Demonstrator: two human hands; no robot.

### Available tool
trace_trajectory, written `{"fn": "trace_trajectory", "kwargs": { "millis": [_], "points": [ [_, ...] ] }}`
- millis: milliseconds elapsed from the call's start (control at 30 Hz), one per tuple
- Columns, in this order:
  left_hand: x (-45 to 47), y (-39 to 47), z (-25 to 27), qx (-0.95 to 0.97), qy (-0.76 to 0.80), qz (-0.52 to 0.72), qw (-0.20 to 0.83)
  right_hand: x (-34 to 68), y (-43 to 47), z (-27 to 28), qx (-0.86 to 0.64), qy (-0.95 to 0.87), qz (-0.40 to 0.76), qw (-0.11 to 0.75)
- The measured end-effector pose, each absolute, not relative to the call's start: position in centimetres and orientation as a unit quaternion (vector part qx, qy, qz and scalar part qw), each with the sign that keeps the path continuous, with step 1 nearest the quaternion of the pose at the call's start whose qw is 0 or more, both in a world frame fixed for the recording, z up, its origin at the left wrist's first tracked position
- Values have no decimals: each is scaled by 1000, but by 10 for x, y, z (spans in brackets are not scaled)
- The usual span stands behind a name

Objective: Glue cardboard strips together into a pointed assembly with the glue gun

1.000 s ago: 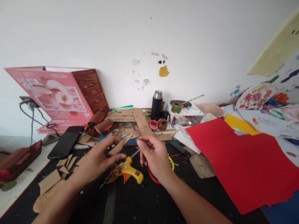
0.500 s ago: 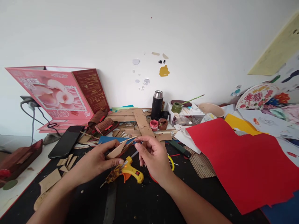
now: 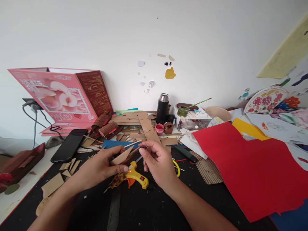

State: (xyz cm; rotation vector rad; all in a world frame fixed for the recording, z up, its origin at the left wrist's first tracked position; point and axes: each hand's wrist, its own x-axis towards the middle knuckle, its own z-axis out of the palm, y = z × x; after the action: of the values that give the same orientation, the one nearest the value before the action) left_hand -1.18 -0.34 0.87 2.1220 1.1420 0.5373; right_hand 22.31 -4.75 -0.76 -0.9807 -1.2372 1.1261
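Note:
My left hand (image 3: 103,166) is closed around a small folded cardboard piece (image 3: 122,156), tan on the near face and darker brown along its edge. The thumb lies below it and the fingers curl behind. At the piece's pointed right end, the thumb and forefinger of my right hand (image 3: 160,165) are pinched together on the tip. A thin wooden stick (image 3: 133,143) shows just behind the cardboard. Beneath both hands, a yellow glue gun (image 3: 137,176) lies on its side with a small orange light lit, its scorched nozzle pointing left.
Cardboard scraps (image 3: 51,186) and a black phone (image 3: 69,146) lie at left. Behind stand a black flask (image 3: 162,109) and open paint pots (image 3: 159,129). A green utility knife (image 3: 184,153), corrugated card (image 3: 209,168) and a large red sheet (image 3: 250,166) are at right.
The cardboard piece has tilted slightly in my left hand, and more of the thin stick shows behind it. My right hand keeps its pinch at the tip. The view has shifted slightly.

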Motion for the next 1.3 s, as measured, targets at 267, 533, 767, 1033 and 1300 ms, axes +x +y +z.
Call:
{"fn": "trace_trajectory", "kwargs": {
  "millis": [267, 533, 767, 1033, 1300],
  "points": [
    [-11, -5, 12, 798, 448, 184, 359, 223, -45, -13, -396, -527, 472, 585],
    [-12, -5, 12, 798, 444, 176, 368, 224, -43, -15, -394, -509, 495, 584],
    [-10, -3, 9, 796, 446, 185, 364, 223, -45, -12, -397, -521, 496, 570],
    [-12, -3, 5, 774, 449, 247, 371, 222, -44, -12, -401, -513, 490, 580],
    [-21, 14, -17, 724, 503, 287, 375, 219, -45, -8, -403, -497, 491, 591]
  ]
}}
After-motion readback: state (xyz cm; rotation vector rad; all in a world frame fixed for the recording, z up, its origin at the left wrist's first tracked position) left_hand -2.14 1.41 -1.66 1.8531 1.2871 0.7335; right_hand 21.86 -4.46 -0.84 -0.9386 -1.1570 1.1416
